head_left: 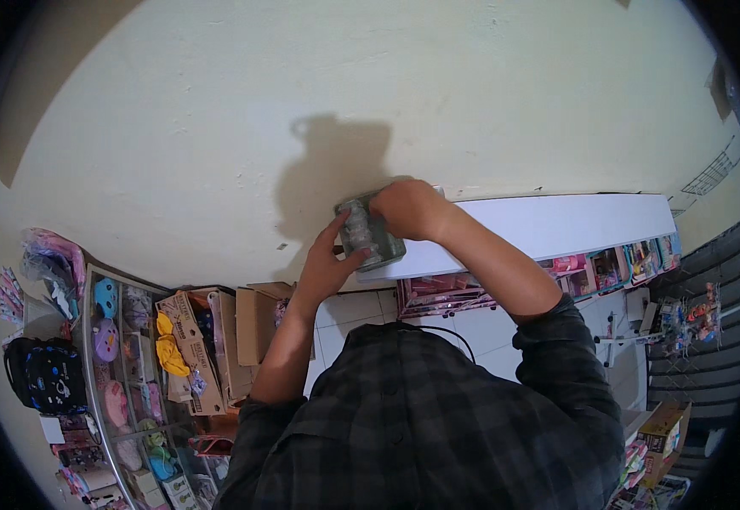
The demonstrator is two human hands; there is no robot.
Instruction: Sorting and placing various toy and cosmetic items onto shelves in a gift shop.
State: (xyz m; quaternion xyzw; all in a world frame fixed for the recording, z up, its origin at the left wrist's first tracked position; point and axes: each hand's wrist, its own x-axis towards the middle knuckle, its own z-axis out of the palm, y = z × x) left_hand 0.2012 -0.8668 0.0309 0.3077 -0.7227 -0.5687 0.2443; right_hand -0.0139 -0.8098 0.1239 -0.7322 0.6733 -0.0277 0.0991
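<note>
A dark green, box-like container [394, 252] is held up at the left end of a white shelf top, close to the wall. Clear, crinkled plastic-looking material [358, 228] runs down its left half. My left hand [323, 263] grips the container from the left, with the thumb and a finger reaching onto the clear material. Over its upper right part, my right hand [410, 211] is curled with the knuckles up. Its fingertips are hidden against the container, so what they pinch does not show.
The long white shelf top [557, 223] runs right along the wall, with colourful packaged goods [604, 270] beneath. At left are cardboard boxes [191, 344], a yellow cloth [170, 344], a glass display case [102, 374] and a black backpack [47, 374]. A carton [666, 433] stands lower right.
</note>
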